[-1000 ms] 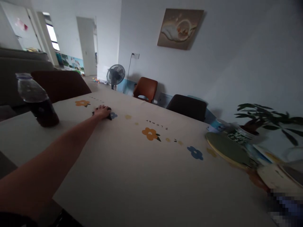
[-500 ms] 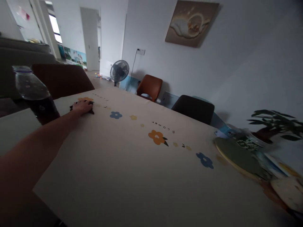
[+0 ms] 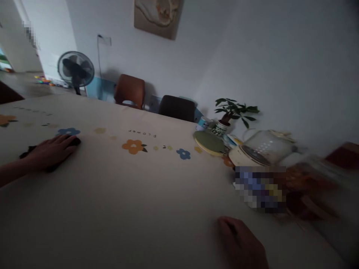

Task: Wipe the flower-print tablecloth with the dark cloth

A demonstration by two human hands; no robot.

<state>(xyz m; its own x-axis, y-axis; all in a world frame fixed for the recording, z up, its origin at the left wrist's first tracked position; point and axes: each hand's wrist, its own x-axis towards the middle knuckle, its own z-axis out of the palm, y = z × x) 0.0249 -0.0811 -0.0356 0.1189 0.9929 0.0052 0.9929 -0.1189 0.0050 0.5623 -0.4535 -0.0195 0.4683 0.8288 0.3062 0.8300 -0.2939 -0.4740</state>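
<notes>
My left hand [image 3: 50, 152] presses down on a black cloth [image 3: 75, 141] at the left of the table, its fingers stretched over it and close together. Dark edges of the cloth stick out past the fingertips and beside the wrist. Beneath lies a pale tablecloth [image 3: 134, 198] printed with blue, orange and yellow flowers. My right hand [image 3: 242, 241] rests at the lower right near the table's edge, slightly blurred, with its fingers curled in. I see nothing held in it.
Along the right side stand a round green mat [image 3: 209, 142], a potted plant [image 3: 224, 121], a clear-topped white appliance [image 3: 252, 153] and a pixelated item [image 3: 259, 190]. Behind the table are an orange chair [image 3: 130, 89], a dark chair [image 3: 177, 107] and a fan [image 3: 75, 70].
The view has swung to the right. My left hand has come nearer along the table with the black cloth. My right hand has entered view; the bottle at the left has left it.
</notes>
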